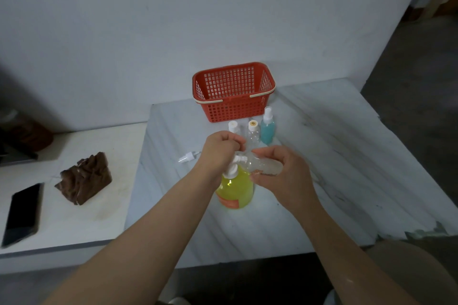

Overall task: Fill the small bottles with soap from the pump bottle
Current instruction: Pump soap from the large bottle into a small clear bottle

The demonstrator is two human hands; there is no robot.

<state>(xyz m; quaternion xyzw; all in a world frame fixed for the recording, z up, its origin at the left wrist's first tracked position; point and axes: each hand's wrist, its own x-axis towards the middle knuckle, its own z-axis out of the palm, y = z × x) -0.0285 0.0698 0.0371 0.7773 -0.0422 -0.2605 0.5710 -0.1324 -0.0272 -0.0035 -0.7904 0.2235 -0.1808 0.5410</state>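
A pale grey, veined marble worktop [322, 156] fills the middle and right of the view, and a lower white worktop [86, 210] adjoins it on the left. At the back of the marble, against the wall, stands a red plastic lattice basket [233, 106] with cream handles folded down on its rim. Two bare forearms reach in from below. The left hand [220, 151] sits on top of a clear plastic pump bottle [235, 193] of yellow soap, which stands upright near the middle of the marble with an orange label low on its side; the fingers are curled over the white pump head. The right hand [285, 173] grips a small clear plastic bottle [262, 166] tilted almost onto its side, its uncapped mouth meeting the pump spout, with fingers and thumb wrapped round its body. On the lower worktop lie a black phone [22, 213], face up, and a brown carved wooden block [85, 178] beside it. Just in front of the basket stands a teal-filled spray bottle [268, 129], and to its left two small clear bottles with white caps [253, 131] stand upright, the left one partly hidden by the left hand. A loose white spray head [187, 156] lies on the marble, left of the left hand.
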